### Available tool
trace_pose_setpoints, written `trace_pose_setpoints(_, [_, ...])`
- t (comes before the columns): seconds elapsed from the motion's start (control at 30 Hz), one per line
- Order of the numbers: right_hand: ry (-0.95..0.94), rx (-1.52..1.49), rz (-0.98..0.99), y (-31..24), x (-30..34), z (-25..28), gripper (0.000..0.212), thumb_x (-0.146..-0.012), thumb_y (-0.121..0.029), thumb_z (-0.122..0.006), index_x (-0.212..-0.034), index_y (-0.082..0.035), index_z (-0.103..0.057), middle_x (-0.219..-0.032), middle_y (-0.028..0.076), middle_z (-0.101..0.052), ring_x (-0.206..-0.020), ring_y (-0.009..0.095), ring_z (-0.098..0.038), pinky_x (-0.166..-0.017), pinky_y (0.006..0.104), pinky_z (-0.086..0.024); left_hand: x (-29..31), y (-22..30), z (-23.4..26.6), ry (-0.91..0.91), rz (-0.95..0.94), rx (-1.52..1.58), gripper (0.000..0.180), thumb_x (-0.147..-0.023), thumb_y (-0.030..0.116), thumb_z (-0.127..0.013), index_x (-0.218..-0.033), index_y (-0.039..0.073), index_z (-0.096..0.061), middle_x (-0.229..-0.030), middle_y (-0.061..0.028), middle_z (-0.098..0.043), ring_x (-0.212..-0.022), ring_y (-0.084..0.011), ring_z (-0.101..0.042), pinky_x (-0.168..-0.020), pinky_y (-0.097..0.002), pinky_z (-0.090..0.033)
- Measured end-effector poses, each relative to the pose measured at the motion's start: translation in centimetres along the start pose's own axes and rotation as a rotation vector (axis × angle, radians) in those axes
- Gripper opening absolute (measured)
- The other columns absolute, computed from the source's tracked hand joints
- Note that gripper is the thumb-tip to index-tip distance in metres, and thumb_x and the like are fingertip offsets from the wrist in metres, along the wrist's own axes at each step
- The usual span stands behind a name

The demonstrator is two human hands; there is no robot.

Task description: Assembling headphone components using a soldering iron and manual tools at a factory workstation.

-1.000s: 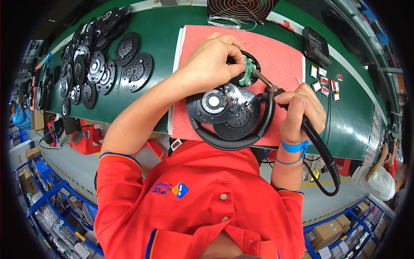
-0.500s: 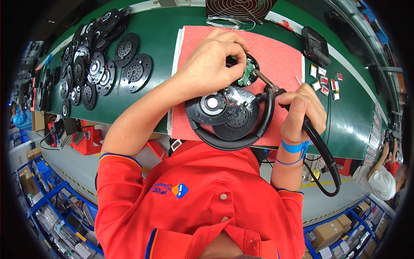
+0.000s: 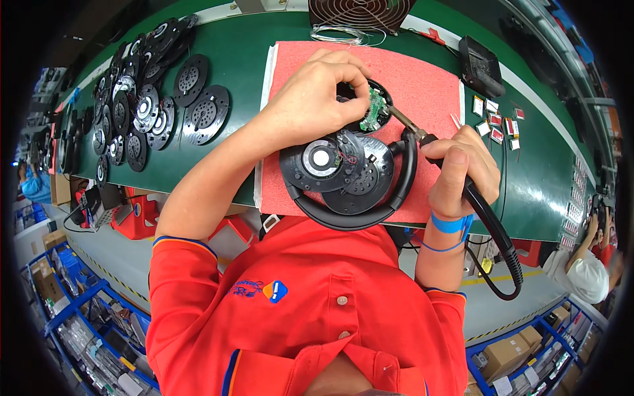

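My right hand [image 3: 464, 168] grips a soldering iron [image 3: 477, 198] with a black handle and cord. Its metal tip meets the right edge of a green circuit board [image 3: 376, 111], or hovers just by it; actual contact cannot be made out. The board sits in a round black ear cup of a headphone. Bent over the cup's left side, my left hand [image 3: 323, 92] has thumb and fingers pinched together; what they hold is hidden. Nearer to me lie two black speaker discs [image 3: 321, 158], joined to thin wires, inside the curve of the black headband [image 3: 350, 220].
A pink foam mat [image 3: 432, 86] lies under the work. Many black speaker plates [image 3: 206, 113] are heaped at the left. Small battery-like packs [image 3: 496, 134] and a black tray [image 3: 481, 66] are at the right. Behind the mat stand a fan grille [image 3: 360, 13] and coiled solder wire [image 3: 347, 34].
My left fingers have drawn back slightly to the left, and more of the circuit board shows. My right hand keeps its hold on the soldering iron, almost still.
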State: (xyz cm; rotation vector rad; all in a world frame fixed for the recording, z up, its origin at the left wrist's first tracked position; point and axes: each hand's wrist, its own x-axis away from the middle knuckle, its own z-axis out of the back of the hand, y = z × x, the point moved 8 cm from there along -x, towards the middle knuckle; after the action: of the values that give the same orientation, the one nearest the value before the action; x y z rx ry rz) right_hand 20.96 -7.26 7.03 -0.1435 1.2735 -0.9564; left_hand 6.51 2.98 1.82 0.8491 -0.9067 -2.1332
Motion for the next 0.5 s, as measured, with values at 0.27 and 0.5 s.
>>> trace_pose_setpoints(0.27, [-0.008,-0.001,0.002,-0.07,0.01,0.04,0.031,-0.087,-0.012,-0.051,-0.063,0.006,-0.059,-0.055,0.01,-0.057,-0.048,0.016,-0.042,-0.045,0.0278,-0.03,0.02,-0.18,-0.36,-0.03,-0.018,-0.037,0.009,-0.071,0.009,-0.064,-0.074,0.001,-0.064,-0.101,-0.011,-0.062,-0.103,-0.0299,-0.052,-0.089,-0.0378,-0.043])
trace_pose_setpoints(0.5, [-0.019,-0.006,0.006,-0.07,0.02,-0.05,0.03,-0.086,-0.011,-0.051,-0.062,0.006,-0.059,-0.055,0.01,-0.058,-0.048,0.016,-0.043,-0.046,0.028,-0.031,-0.04,0.57,-0.21,-0.038,-0.089,-0.078,0.006,-0.071,0.006,-0.062,-0.072,0.0,-0.063,-0.101,-0.0108,-0.062,-0.101,-0.0293,-0.052,-0.087,-0.0372,-0.043])
